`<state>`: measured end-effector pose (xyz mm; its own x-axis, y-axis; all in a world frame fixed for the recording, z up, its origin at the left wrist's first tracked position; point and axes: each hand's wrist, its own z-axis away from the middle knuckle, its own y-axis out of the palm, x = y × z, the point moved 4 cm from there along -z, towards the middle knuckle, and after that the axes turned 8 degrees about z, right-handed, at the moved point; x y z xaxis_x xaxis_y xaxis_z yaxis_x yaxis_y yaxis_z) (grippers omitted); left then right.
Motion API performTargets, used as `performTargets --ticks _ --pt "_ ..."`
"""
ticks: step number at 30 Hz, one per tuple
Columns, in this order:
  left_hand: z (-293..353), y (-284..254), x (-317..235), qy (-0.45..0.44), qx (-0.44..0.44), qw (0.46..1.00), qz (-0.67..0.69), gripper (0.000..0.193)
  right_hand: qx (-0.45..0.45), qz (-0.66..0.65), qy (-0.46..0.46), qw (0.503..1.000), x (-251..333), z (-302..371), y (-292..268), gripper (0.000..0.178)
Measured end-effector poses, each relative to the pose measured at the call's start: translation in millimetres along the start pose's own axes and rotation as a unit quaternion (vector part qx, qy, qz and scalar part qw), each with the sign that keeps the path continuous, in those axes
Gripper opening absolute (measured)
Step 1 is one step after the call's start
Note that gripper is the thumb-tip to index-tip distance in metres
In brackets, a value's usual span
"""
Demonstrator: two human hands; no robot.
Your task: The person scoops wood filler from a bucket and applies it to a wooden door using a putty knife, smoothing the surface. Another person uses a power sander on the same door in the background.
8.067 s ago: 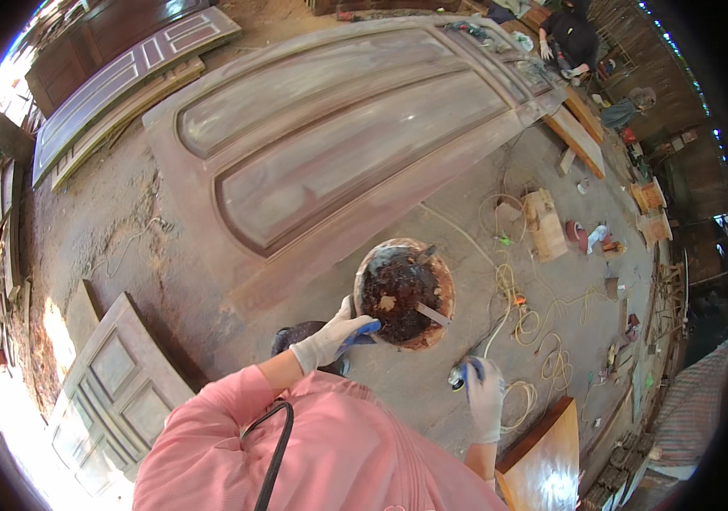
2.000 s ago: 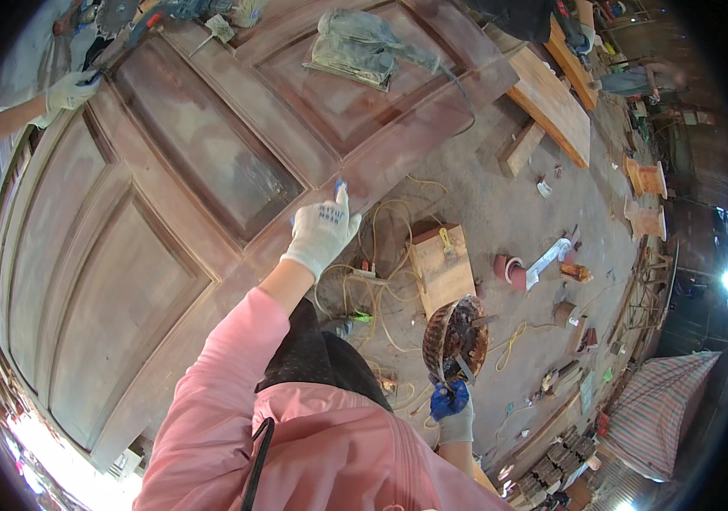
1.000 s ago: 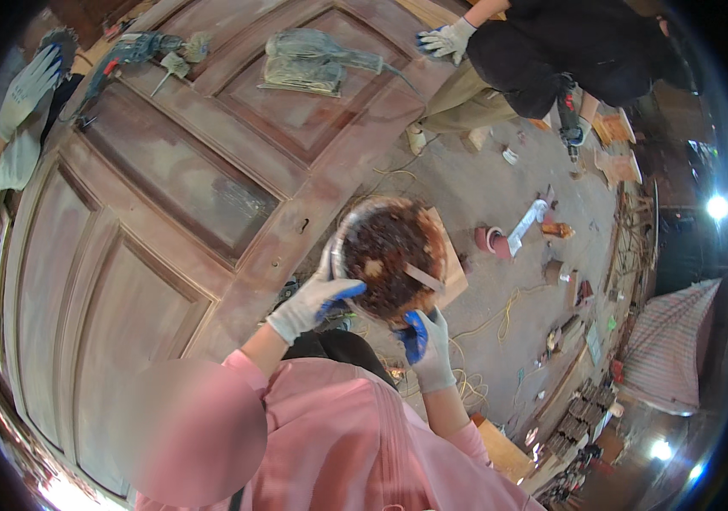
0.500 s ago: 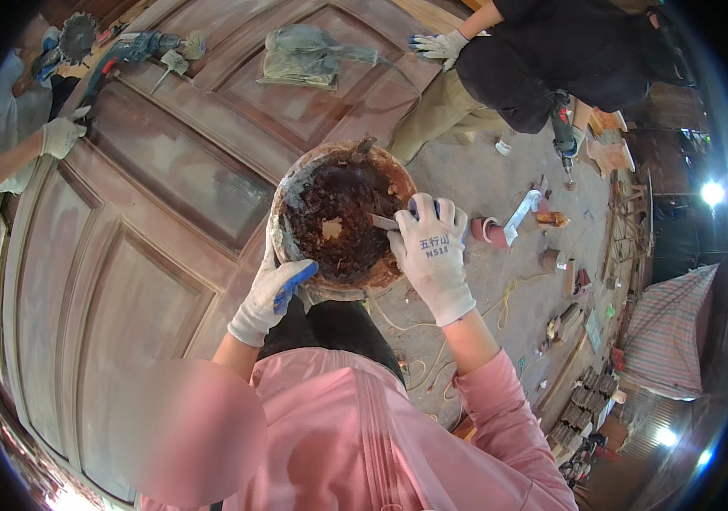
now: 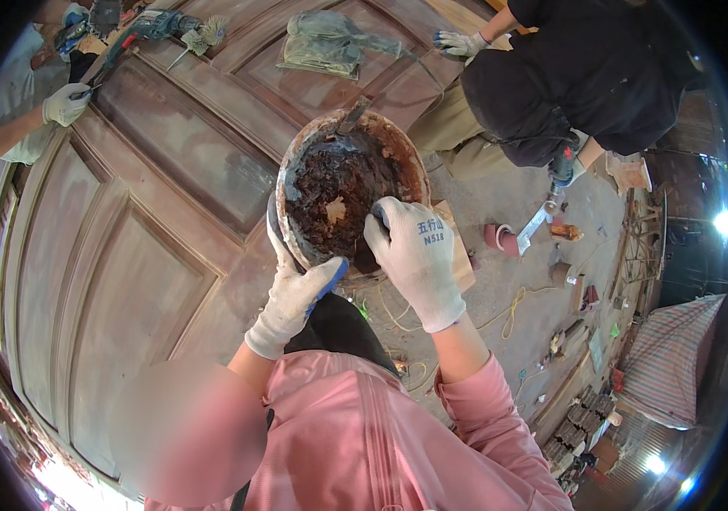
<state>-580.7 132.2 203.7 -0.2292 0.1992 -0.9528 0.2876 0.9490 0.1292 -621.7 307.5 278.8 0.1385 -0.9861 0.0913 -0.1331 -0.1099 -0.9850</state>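
A round, crusted bucket (image 5: 420, 170) is held up in front of me, tilted so that its inside shows. Dark brown, sticky-looking matter (image 5: 321, 192) coats it, with a pale patch (image 5: 336, 209) near the middle. My left hand (image 5: 291, 298), in a white glove with blue palm coating, grips the lower left rim, thumb on the near edge. My gloved right hand (image 5: 417, 260) is closed at the lower right, fingers inside the rim. The small flat-bladed tool it held half a second ago is hidden now. A flat, caked stick (image 5: 353, 113) juts over the far rim.
Large brown panelled doors (image 5: 168, 119) fill the left, bearing a plastic-wrapped power tool (image 5: 330, 43) and another with a bristle wheel (image 5: 159, 27). A co-worker's gloved hand (image 5: 66, 104) rests at far left. At right, another person crouches with a drill (image 5: 565, 157). Yellow cord (image 5: 513, 311) crosses the floor.
My right hand has moved left and deeper along the bucket's near side, and its tool has gone out of sight. The bucket has shifted slightly up and right. The right co-worker's drill has moved lower.
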Motion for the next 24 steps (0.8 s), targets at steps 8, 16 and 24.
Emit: performTargets --ticks 8,16,24 --pt "-11.7 22.7 -6.8 -0.196 -0.105 0.945 0.238 0.081 -0.016 -0.017 -0.008 1.0 -3.3 -4.2 7.1 0.016" --pt "-11.8 27.9 -11.5 -0.208 -0.117 0.938 0.251 0.102 0.052 -0.075 0.031 0.995 -6.5 -8.8 9.3 0.018" --pt "-12.8 29.1 -9.8 -0.217 -0.119 0.933 0.26 0.118 0.052 -0.101 0.007 0.993 -4.8 -16.7 24.1 0.021"
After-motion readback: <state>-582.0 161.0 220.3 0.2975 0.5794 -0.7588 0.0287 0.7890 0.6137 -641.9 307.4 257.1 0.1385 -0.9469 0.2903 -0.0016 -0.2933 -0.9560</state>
